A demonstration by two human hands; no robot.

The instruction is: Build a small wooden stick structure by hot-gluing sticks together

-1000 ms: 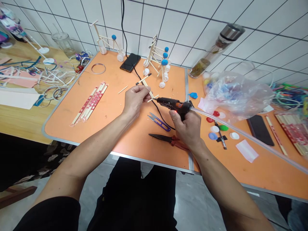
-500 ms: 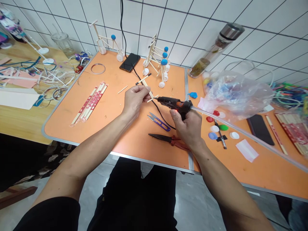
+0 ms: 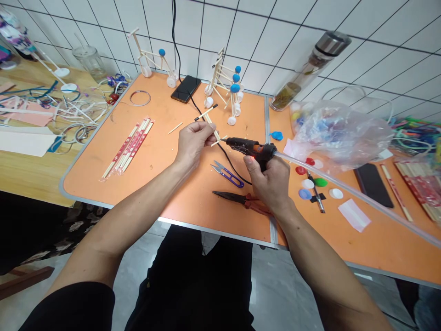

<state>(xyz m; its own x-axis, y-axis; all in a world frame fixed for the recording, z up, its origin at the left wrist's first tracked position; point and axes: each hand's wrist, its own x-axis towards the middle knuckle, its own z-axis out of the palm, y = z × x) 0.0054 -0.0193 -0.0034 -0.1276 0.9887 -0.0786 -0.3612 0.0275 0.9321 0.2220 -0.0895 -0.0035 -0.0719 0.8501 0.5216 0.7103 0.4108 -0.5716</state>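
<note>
Between thumb and fingers, my left hand [image 3: 193, 143] pinches a small frame of wooden sticks [image 3: 208, 117], whose top crossbar has black ends. A short crosspiece sits at the frame's lower end. My right hand [image 3: 271, 178] is wrapped round a black hot glue gun [image 3: 248, 147] with a small red light, a long clear glue stick [image 3: 317, 170] running out of its back. The gun's nozzle is at the lower joint of the stick frame; whether it touches, I cannot tell. Just below lie purple thread snips [image 3: 228, 174] and red-handled pliers [image 3: 241, 198].
Finished stick models with blue balls [image 3: 220, 82] and a phone [image 3: 186, 89] stand or lie at the back. Wrapped chopsticks [image 3: 129, 147] lie left. To the right are a glass bottle [image 3: 303, 76], a plastic bag [image 3: 341, 133], bottle caps [image 3: 320, 182] and another phone [image 3: 372, 185].
Both hands keep almost the same place. The glue gun has shifted very slightly to the right of the stick frame's lower joint.
</note>
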